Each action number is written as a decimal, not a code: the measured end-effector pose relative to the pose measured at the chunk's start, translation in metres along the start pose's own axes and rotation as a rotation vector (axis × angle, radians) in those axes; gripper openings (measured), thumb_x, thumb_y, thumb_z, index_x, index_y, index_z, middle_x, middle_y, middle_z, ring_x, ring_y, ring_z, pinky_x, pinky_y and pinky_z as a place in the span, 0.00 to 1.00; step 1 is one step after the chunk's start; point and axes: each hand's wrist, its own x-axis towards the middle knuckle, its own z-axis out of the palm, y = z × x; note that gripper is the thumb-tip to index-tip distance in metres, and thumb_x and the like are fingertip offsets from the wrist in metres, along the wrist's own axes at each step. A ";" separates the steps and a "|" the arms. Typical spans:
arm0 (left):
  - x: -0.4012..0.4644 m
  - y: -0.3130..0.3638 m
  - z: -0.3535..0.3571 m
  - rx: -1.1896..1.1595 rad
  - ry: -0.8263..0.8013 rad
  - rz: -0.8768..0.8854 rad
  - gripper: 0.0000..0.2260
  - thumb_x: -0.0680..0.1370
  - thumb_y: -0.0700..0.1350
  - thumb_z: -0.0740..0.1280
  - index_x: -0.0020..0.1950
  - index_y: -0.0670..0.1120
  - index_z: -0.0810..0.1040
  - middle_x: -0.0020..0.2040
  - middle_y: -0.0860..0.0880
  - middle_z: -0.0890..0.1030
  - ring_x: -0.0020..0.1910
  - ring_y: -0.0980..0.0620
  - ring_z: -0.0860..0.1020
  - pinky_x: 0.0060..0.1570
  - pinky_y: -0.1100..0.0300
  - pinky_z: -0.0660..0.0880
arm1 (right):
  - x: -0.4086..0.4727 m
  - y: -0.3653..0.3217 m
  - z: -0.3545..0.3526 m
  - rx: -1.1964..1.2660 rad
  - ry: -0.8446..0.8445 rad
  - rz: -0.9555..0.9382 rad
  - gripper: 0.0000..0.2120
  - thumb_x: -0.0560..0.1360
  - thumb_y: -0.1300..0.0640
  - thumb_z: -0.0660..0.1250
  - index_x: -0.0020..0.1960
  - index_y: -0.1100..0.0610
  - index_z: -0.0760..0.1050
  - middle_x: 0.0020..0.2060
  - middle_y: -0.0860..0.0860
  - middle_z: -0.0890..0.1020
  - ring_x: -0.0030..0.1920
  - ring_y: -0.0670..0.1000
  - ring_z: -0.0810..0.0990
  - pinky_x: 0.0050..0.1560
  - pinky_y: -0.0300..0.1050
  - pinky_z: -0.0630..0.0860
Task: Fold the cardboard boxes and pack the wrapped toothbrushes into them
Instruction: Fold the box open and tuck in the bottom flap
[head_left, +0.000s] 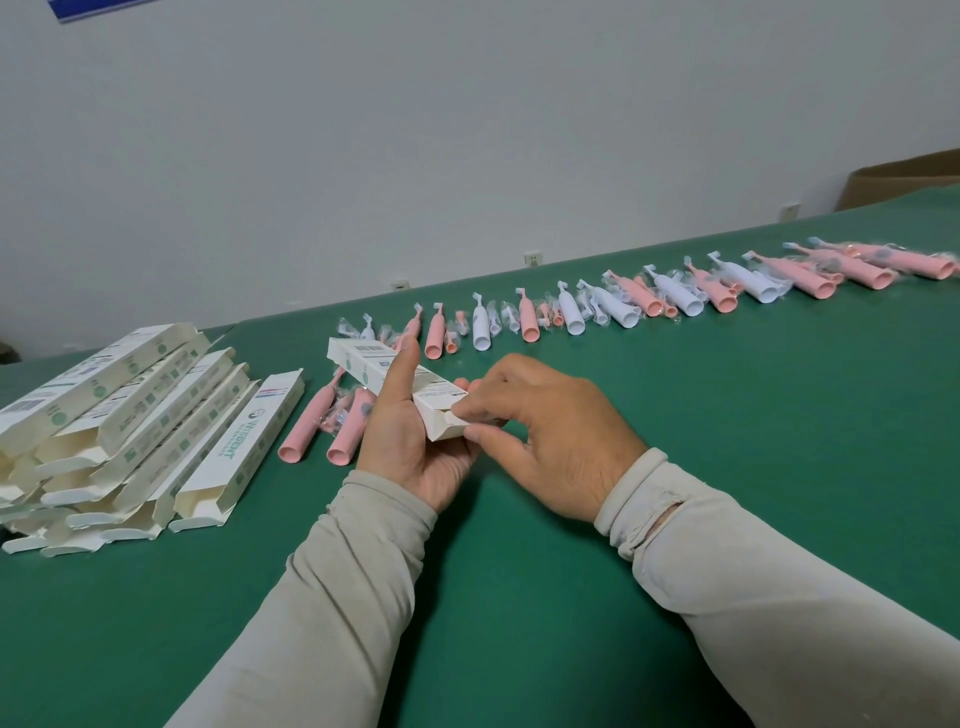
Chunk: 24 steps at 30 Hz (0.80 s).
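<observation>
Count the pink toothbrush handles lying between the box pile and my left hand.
2. One pink handle lies next to the box pile; the other pink handle lies beside the left hand. The held box may hide more.

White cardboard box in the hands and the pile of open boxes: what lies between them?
Two pink wrapped toothbrushes on green table, head view.
</observation>
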 end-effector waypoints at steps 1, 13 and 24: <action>-0.001 0.000 0.002 0.023 0.011 0.014 0.37 0.75 0.60 0.70 0.77 0.43 0.62 0.49 0.41 0.72 0.48 0.46 0.74 0.60 0.52 0.73 | 0.000 0.000 -0.001 -0.005 -0.007 -0.002 0.08 0.78 0.53 0.69 0.56 0.50 0.83 0.51 0.46 0.80 0.49 0.55 0.81 0.51 0.54 0.78; -0.005 0.001 0.003 0.030 -0.007 -0.041 0.31 0.77 0.61 0.68 0.69 0.40 0.68 0.49 0.42 0.73 0.48 0.45 0.78 0.42 0.50 0.82 | 0.002 0.001 -0.006 -0.109 0.081 0.051 0.10 0.76 0.45 0.69 0.46 0.51 0.80 0.42 0.46 0.82 0.44 0.52 0.80 0.47 0.52 0.77; -0.001 0.008 -0.003 0.040 0.093 0.071 0.24 0.75 0.62 0.69 0.57 0.43 0.73 0.39 0.46 0.75 0.37 0.50 0.79 0.59 0.50 0.77 | 0.002 0.009 0.006 0.123 0.163 0.154 0.06 0.72 0.49 0.74 0.41 0.49 0.78 0.37 0.42 0.81 0.39 0.45 0.79 0.44 0.51 0.79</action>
